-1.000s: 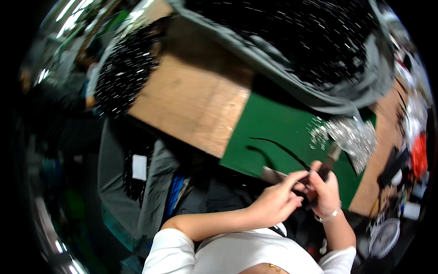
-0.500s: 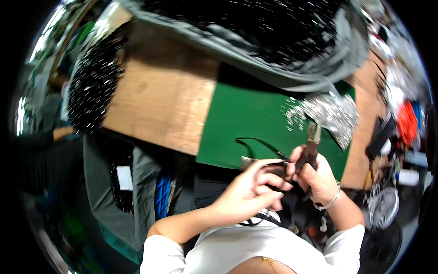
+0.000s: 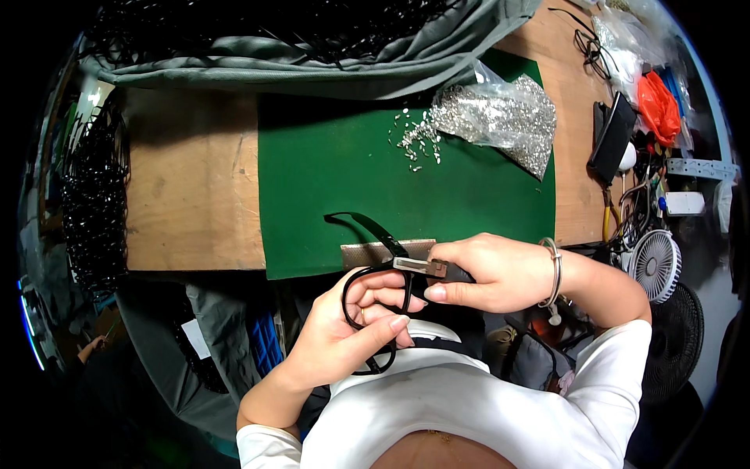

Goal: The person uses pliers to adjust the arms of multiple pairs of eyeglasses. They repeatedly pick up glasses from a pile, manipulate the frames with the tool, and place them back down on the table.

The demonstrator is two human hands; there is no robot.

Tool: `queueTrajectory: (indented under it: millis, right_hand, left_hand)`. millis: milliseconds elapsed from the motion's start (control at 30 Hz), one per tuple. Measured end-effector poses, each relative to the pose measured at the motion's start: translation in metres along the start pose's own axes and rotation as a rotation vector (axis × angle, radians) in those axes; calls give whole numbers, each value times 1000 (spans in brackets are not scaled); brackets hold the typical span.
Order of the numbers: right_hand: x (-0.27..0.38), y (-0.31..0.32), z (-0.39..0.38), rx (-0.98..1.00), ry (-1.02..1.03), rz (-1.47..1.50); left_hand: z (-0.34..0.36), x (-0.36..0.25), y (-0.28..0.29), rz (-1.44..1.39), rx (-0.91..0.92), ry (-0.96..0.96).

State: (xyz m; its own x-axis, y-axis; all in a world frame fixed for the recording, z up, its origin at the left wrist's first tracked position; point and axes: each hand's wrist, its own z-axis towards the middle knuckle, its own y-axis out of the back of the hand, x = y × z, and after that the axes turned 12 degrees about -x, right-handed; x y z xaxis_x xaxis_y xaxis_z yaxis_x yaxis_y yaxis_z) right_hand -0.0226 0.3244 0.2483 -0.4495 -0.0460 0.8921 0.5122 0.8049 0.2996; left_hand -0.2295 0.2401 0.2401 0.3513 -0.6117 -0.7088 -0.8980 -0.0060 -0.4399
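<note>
My left hand point(image 3: 332, 340) is closed on a black eyeglass frame point(image 3: 344, 301), its fingers behind the rim and the thumb in front. One temple arm point(image 3: 375, 227) of the frame stretches up and left over the green mat point(image 3: 336, 168). In my right hand point(image 3: 496, 273) is a pair of pliers point(image 3: 418, 266); the jaws point left and meet the frame at the hinge corner. What exactly lies between the jaws is too small to tell. Just behind the pliers, a flat textured strip point(image 3: 359, 255) lies at the mat's front edge.
A clear bag of small silver pieces point(image 3: 508, 113) rests on the mat, with loose pieces point(image 3: 420, 141) spilled beside it. A grey cloth-lined container point(image 3: 234, 74) holds black frames at the back. Right: a phone point(image 3: 613, 141), red bag point(image 3: 658, 105), white fan point(image 3: 656, 266). Another person's hand point(image 3: 94, 348) shows far left.
The pliers have turned from pointing away to pointing left, and their jaws now touch the glasses. Both hands have come lower and closer together. The whole view has also shifted.
</note>
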Motion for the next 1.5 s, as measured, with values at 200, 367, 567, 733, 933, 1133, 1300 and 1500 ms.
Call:
queueTrajectory:
  millis: [200, 367, 567, 733, 933, 1133, 1300, 1500]
  right_hand:
    - [0, -10, 2, -109, -115, -215]
    - [4, 0, 3, -3, -140, -177]
    - [-17, 25, 12, 132, -187, -146]
    - [-50, -12, 21, -365, 33, -297]
    - [-44, -4, 26, -359, -100, -230]
    - [-51, -4, 12, -432, -97, -112]
    - [-44, -8, 20, -394, -136, -309]
    - [-48, -19, 6, -462, 33, -255]
  left_hand:
    - [0, 3, -5, 15, -31, 7]
    - [1, 1, -8, -29, -32, 24]
    - [1, -4, -4, -62, -11, 54]
    - [-16, -45, -4, 71, -168, -26]
    - [45, -69, 101, 1005, -527, -354]
    - [54, -82, 122, 1430, -687, -642]
    - [138, -111, 14, 1203, -630, -1290]
    - [191, -97, 12, 1442, -731, -1181]
